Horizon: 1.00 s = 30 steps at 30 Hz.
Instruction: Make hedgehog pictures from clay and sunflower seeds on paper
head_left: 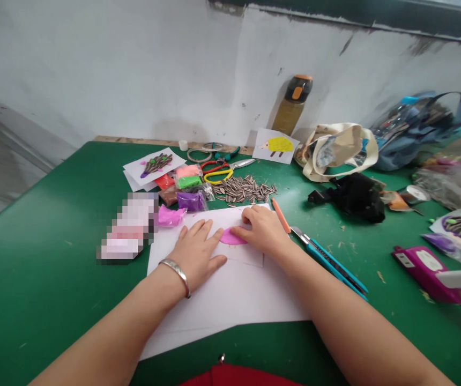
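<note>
Gently pressing a pink clay half-disc point(233, 236) onto a paper card point(250, 258) with the right hand point(260, 230)

Bracing the card with the open left hand point(196, 252) lying flat, its fingers point(198, 229) spread; resting the slightly curled right fingers point(243, 228) on the clay without gripping, over a white paper sheet point(222, 300) on the green table point(33, 279).

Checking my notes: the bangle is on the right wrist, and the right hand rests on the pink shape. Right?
No: the bangle is on the left wrist, as the head view shows. The right hand rests on the pink shape.
</note>
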Each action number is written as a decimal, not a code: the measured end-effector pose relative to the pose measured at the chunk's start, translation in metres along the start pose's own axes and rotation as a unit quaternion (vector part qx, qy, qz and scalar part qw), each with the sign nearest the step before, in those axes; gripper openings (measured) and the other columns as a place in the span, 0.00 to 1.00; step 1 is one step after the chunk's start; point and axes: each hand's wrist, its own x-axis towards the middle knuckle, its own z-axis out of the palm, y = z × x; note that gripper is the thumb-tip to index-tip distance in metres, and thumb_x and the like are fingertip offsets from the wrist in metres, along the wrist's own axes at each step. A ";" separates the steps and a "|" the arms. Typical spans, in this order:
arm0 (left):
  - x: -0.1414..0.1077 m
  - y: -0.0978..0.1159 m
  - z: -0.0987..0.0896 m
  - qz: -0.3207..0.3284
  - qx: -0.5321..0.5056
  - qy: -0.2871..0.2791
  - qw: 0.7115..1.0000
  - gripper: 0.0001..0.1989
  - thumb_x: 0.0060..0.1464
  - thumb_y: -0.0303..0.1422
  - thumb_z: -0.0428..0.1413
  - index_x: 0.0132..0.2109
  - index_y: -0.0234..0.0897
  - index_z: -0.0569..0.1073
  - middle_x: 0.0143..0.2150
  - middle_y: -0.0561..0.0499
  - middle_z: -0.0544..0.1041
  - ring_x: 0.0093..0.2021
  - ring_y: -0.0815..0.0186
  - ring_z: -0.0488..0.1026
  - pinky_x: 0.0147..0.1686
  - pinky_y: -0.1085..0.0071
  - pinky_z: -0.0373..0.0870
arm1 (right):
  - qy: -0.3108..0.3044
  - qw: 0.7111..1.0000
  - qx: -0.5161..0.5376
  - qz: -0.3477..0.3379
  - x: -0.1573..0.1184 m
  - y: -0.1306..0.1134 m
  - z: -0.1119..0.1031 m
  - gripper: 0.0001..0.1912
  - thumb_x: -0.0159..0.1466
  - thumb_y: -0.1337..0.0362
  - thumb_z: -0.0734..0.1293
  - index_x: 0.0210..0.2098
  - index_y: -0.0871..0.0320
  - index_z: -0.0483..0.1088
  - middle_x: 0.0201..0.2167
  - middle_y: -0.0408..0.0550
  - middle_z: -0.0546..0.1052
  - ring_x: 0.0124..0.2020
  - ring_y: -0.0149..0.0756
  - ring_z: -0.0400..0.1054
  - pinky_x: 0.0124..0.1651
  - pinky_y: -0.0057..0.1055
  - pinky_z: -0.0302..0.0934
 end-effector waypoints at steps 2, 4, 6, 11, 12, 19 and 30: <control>0.000 0.001 0.001 -0.001 0.004 0.010 1.000 0.27 0.57 0.40 0.51 0.62 0.38 0.62 0.66 0.36 0.57 0.65 0.44 0.52 0.57 0.39 0.52 | 0.004 1.000 -0.007 -0.006 0.000 0.000 0.001 0.17 0.58 0.49 0.66 0.26 0.56 0.63 0.29 0.45 0.69 0.33 0.36 0.62 0.36 0.30 0.51; 0.000 0.001 0.001 -0.004 0.008 0.015 1.000 0.27 0.57 0.40 0.51 0.62 0.39 0.62 0.66 0.37 0.58 0.65 0.45 0.52 0.57 0.39 0.52 | 0.006 1.000 -0.005 -0.006 0.000 0.001 0.001 0.17 0.58 0.49 0.66 0.26 0.56 0.63 0.29 0.45 0.69 0.33 0.35 0.62 0.36 0.30 0.51; 0.000 0.002 0.002 -0.008 0.006 0.012 1.000 0.28 0.58 0.40 0.51 0.63 0.38 0.61 0.66 0.37 0.56 0.66 0.45 0.51 0.58 0.39 0.50 | -0.002 1.000 0.010 0.002 0.000 0.001 0.000 0.17 0.59 0.49 0.65 0.26 0.56 0.63 0.28 0.44 0.69 0.33 0.35 0.61 0.36 0.30 0.51; -0.001 0.002 0.002 -0.017 -0.008 0.006 1.000 0.31 0.57 0.41 0.51 0.66 0.38 0.55 0.67 0.37 0.54 0.66 0.46 0.49 0.59 0.40 0.49 | -0.019 0.999 0.032 0.001 0.000 0.004 -0.002 0.17 0.59 0.50 0.66 0.26 0.56 0.63 0.28 0.44 0.68 0.32 0.34 0.61 0.35 0.29 0.51; -0.002 0.002 0.002 -0.015 -0.008 0.008 1.000 0.31 0.57 0.41 0.51 0.65 0.39 0.57 0.67 0.37 0.55 0.66 0.46 0.49 0.59 0.40 0.49 | -0.016 0.999 0.028 -0.004 0.000 0.004 -0.002 0.16 0.58 0.50 0.67 0.26 0.56 0.63 0.28 0.44 0.68 0.32 0.34 0.61 0.35 0.29 0.51; -0.002 0.002 0.005 -0.013 0.001 0.020 1.000 0.30 0.57 0.41 0.51 0.64 0.39 0.58 0.67 0.37 0.55 0.66 0.46 0.49 0.58 0.40 0.49 | -0.040 0.996 0.084 0.012 0.002 0.010 -0.004 0.15 0.59 0.52 0.65 0.26 0.56 0.63 0.27 0.42 0.69 0.31 0.32 0.61 0.33 0.28 0.51; -0.003 0.001 0.006 -0.010 -0.006 0.035 0.999 0.28 0.57 0.41 0.51 0.64 0.42 0.60 0.66 0.38 0.57 0.66 0.45 0.51 0.58 0.40 0.50 | -0.014 0.987 0.158 0.037 0.001 0.020 -0.006 0.10 0.62 0.59 0.61 0.27 0.56 0.65 0.24 0.38 0.69 0.27 0.30 0.62 0.47 0.35 0.54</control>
